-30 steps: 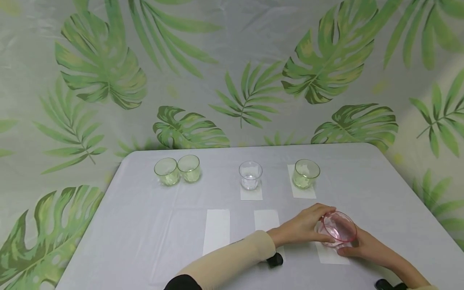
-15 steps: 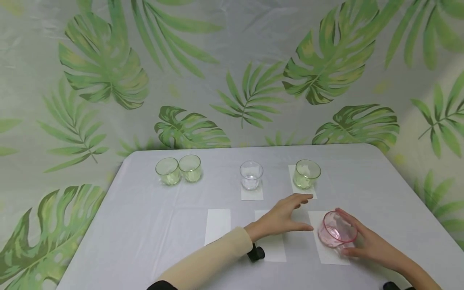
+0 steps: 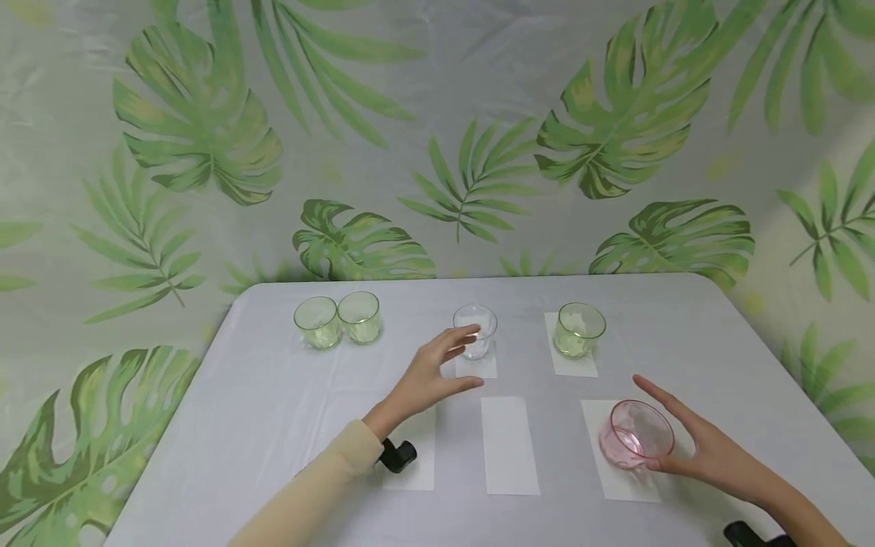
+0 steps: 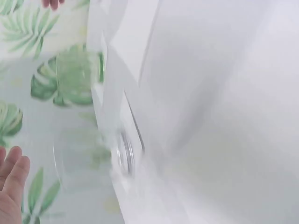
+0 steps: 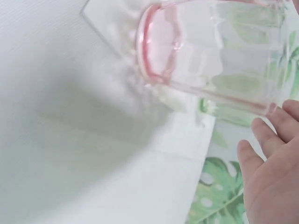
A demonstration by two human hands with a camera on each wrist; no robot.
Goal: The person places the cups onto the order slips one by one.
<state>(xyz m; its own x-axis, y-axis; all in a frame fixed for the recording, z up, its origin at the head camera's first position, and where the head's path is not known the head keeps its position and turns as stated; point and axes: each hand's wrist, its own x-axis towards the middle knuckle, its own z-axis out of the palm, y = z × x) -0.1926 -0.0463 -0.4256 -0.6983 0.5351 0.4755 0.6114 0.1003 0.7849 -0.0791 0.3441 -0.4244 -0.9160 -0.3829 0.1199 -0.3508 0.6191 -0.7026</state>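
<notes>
A pink glass cup (image 3: 632,441) stands upright on a white paper rectangle (image 3: 632,486) at the front right. Beside it my right hand (image 3: 707,448) is spread, thumb right at the cup's lower side and fingers apart from the rim. In the right wrist view the pink cup (image 5: 205,51) fills the upper part, with the fingers (image 5: 268,135) straight below it. My left hand (image 3: 427,372), fingers extended, hovers in front of a clear glass cup (image 3: 472,346) and overlaps it in the head view. The left wrist view shows the clear cup (image 4: 79,158) blurred, its base on paper.
A green glass cup (image 3: 577,334) stands on paper (image 3: 574,367) at the back right. Two more green cups, one left (image 3: 317,327) and one right (image 3: 361,319), sit close together at the back left. Two paper rectangles lie up front, one in the middle (image 3: 510,448), another (image 3: 417,463) partly under the left arm.
My left hand has let go of the pink cup and moved left to the clear cup. My right hand has loosened and opened out beside the pink cup, which stays in place.
</notes>
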